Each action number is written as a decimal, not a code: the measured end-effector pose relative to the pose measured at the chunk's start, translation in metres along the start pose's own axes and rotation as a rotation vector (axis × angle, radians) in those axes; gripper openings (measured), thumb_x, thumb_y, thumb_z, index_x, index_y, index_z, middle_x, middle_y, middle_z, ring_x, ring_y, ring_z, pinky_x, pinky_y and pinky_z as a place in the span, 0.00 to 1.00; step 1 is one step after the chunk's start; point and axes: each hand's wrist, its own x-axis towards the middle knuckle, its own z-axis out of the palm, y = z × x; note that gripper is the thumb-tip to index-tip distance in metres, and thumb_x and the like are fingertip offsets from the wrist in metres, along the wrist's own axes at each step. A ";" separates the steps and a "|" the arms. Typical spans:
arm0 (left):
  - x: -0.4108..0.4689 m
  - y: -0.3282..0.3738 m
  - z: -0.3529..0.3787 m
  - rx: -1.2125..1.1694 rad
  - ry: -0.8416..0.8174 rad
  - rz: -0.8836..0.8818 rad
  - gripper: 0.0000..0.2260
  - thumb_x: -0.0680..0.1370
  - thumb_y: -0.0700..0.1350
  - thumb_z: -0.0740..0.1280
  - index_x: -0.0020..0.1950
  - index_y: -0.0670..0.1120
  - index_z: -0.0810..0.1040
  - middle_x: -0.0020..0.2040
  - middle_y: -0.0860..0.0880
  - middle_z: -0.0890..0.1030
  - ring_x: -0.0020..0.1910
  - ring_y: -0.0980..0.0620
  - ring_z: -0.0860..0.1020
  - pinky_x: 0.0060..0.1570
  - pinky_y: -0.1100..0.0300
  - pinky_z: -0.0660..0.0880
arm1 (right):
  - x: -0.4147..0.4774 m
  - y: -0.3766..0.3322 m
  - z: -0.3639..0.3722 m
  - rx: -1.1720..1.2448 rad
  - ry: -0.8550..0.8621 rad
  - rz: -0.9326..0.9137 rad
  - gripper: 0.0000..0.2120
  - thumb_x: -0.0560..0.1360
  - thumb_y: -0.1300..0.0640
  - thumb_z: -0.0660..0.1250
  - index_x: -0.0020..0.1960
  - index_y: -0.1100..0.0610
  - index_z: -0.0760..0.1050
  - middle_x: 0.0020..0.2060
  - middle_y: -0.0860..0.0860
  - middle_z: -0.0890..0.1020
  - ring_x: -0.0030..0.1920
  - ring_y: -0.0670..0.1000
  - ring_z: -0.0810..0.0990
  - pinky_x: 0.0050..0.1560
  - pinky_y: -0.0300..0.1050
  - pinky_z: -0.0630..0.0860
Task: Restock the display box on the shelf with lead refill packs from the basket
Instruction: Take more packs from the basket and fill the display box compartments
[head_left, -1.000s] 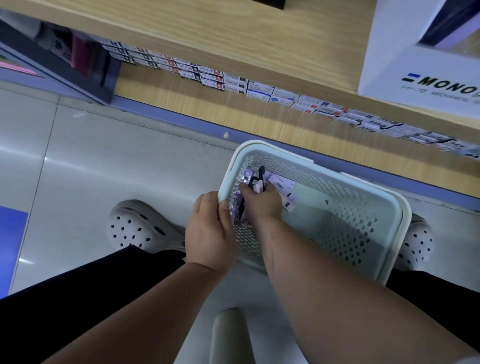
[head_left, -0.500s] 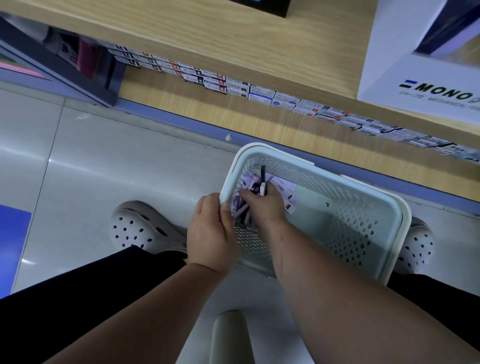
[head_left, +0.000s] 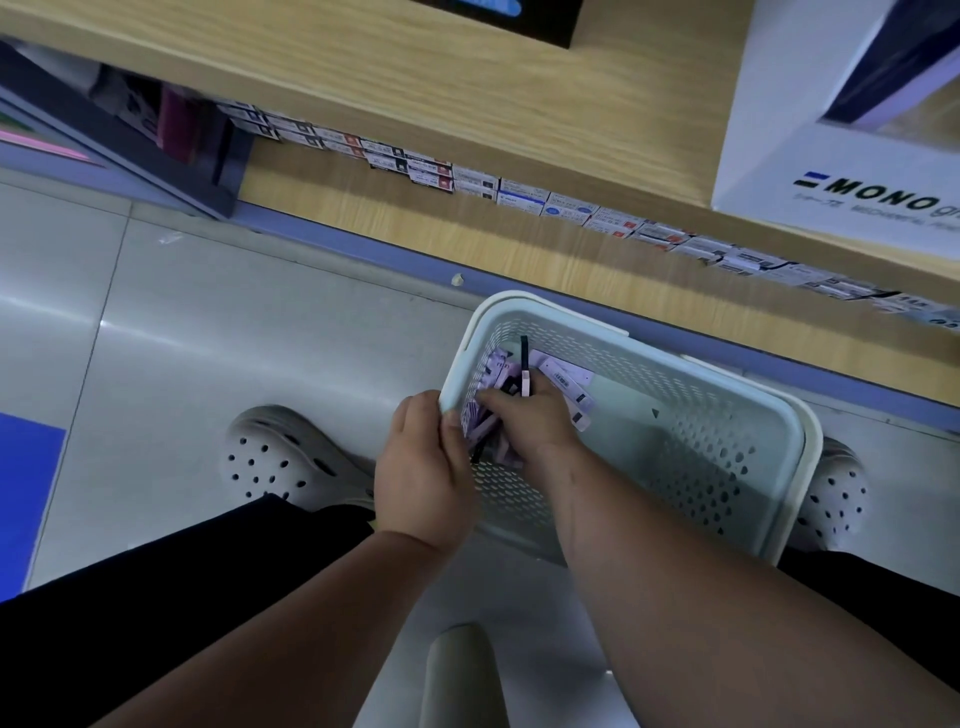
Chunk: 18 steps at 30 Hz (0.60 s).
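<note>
Our left hand (head_left: 421, 467) curls its fingers over the basket (head_left: 802, 447) rim. Our right hand (head_left: 530, 423) grips lead refill packs (head_left: 566, 379) inside it. They look light, thin and slippery, so we should pinch their flat sides.

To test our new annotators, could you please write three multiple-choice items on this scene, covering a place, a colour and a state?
1. Where does the basket stand? A on a table; B on the floor; C on a chair.
2. What colour are the packs? A purple; B green; C orange.
3. What is the right hand doing? A hanging idle; B holding a phone; C gripping packs in the basket.
Key: 1 B, floor surrounds it; 2 A, lilac wrappers show; 3 C, it curls round them.
</note>
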 end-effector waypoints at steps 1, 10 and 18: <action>0.000 0.000 0.000 0.002 0.001 0.001 0.16 0.81 0.52 0.51 0.49 0.43 0.73 0.45 0.47 0.75 0.43 0.47 0.70 0.40 0.51 0.65 | 0.000 -0.001 -0.001 0.012 -0.023 0.014 0.08 0.70 0.63 0.74 0.44 0.52 0.79 0.37 0.54 0.86 0.38 0.55 0.85 0.39 0.53 0.82; 0.000 0.001 0.000 0.005 0.010 0.012 0.15 0.80 0.51 0.52 0.48 0.43 0.72 0.44 0.47 0.74 0.41 0.47 0.70 0.37 0.52 0.62 | -0.003 -0.011 -0.005 0.010 -0.076 0.065 0.08 0.73 0.63 0.72 0.43 0.52 0.77 0.32 0.54 0.83 0.25 0.51 0.79 0.27 0.39 0.72; -0.001 0.001 -0.002 0.001 0.007 0.033 0.15 0.80 0.51 0.52 0.48 0.43 0.72 0.44 0.47 0.74 0.42 0.47 0.70 0.37 0.54 0.62 | -0.003 -0.010 -0.006 -0.026 -0.062 0.014 0.08 0.71 0.65 0.71 0.46 0.53 0.78 0.36 0.54 0.85 0.36 0.53 0.84 0.38 0.45 0.78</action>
